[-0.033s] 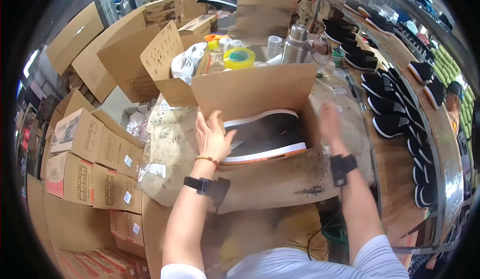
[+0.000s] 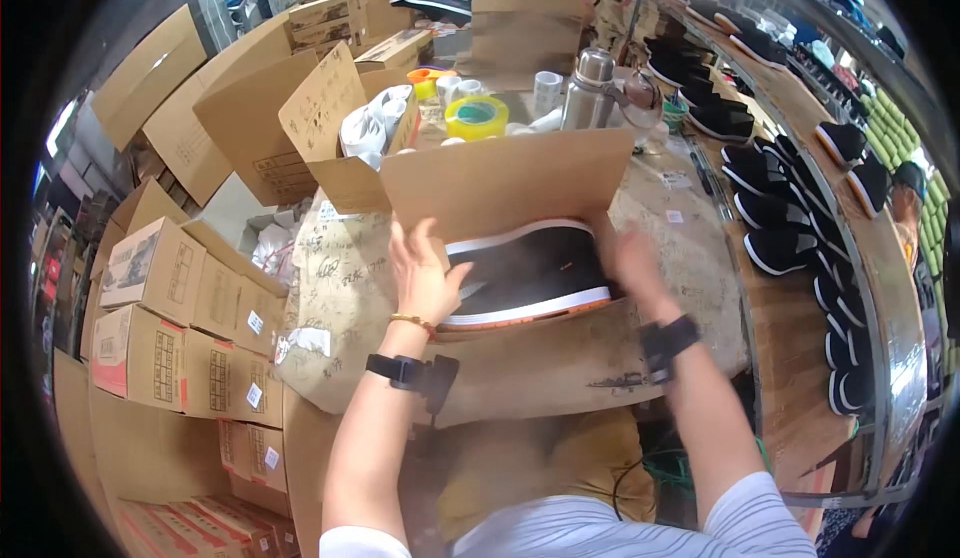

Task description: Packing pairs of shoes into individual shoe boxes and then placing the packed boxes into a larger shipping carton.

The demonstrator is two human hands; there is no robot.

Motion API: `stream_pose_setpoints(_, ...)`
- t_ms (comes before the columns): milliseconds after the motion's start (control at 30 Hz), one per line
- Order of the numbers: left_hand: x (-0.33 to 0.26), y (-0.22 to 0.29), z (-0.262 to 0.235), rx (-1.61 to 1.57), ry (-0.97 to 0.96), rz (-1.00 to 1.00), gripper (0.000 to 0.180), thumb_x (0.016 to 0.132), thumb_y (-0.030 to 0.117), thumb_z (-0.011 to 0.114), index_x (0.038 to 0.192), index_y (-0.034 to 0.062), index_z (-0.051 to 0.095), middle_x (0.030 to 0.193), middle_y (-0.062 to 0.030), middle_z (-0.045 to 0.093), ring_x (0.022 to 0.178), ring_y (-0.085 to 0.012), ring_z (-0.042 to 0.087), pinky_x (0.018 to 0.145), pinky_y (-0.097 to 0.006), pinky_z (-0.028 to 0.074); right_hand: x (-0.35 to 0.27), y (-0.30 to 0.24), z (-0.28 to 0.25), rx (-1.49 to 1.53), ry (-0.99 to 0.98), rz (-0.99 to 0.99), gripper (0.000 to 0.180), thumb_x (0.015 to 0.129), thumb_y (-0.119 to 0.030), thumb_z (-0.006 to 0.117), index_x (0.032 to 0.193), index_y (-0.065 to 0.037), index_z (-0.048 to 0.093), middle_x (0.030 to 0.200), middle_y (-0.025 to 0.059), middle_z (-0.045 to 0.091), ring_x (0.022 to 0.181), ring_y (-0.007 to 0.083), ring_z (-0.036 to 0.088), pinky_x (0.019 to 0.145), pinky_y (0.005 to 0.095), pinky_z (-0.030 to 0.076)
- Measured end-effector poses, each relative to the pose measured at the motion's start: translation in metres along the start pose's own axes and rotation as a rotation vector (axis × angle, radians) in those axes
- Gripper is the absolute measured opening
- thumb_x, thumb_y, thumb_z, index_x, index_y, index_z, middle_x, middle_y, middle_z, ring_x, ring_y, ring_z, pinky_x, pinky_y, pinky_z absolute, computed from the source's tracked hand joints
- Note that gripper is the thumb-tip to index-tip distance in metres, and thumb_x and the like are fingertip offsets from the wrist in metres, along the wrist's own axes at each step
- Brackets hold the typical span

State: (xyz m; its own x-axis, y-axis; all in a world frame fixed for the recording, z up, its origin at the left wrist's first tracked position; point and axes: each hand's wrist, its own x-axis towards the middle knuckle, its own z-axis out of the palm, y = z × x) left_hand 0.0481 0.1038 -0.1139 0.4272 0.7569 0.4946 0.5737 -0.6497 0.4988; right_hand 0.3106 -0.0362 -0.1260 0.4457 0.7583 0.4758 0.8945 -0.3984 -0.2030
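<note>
Head view: a workshop crowded with stacked cartons (image 2: 170, 308) on the left and a long wooden shelf (image 2: 800, 288) of black shoes on the right. Between them stands a scribbled, paper-covered desk (image 2: 340, 278) bearing an open cardboard box (image 2: 510, 183). Both forearms reach forward to it. The left hand (image 2: 422, 270) is spread open, fingers on the box's left edge, touching the black shoe (image 2: 530, 273) inside. The right hand (image 2: 625, 258) is blurred at the box's right end; its grip cannot be told.
</note>
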Motion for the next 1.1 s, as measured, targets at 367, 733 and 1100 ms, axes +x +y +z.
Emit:
stream_pose_setpoints(367, 0.009, -0.045, -0.075, 0.122, -0.715, 0.327, 0.062, 0.075, 0.011, 0.065, 0.133, 0.0114, 0.041, 0.138, -0.0227, 0.041, 0.133, -0.0329, 0.034, 0.102, -0.049, 0.036, 0.043, 0.035, -0.062, 0.441, -0.438, -0.519, 0.088, 0.064, -0.034, 0.080, 0.139, -0.013, 0.040, 0.137, 0.0266, 0.040, 0.131, 0.0372, 0.037, 0.102, 0.0439, 0.039)
stream_pose_setpoints(733, 0.019, 0.036, -0.062, 0.430, -0.877, 0.267, 0.112, 0.055, 0.054, 0.081, 0.147, 0.0267, 0.023, 0.146, -0.0334, 0.016, 0.136, -0.0503, 0.015, 0.107, -0.058, 0.026, 0.037, -0.012, -0.062, 0.038, -0.718, -0.561, 0.116, 0.046, -0.050, 0.086, 0.145, -0.026, 0.030, 0.143, 0.0323, 0.023, 0.133, 0.0499, 0.022, 0.110, 0.0502, 0.027)
stream_pose_setpoints(1100, -0.041, 0.015, -0.060, -0.177, -0.077, 0.363, 0.069, 0.051, 0.012, 0.088, 0.115, 0.0095, 0.063, 0.130, -0.0162, 0.051, 0.118, -0.0331, 0.053, 0.097, -0.041, 0.046, -0.030, 0.016, -0.051, 0.819, -0.365, -0.029, 0.059, 0.070, -0.028, 0.080, 0.123, -0.011, 0.059, 0.140, 0.0243, 0.039, 0.134, 0.0350, 0.035, 0.106, 0.0420, 0.035)
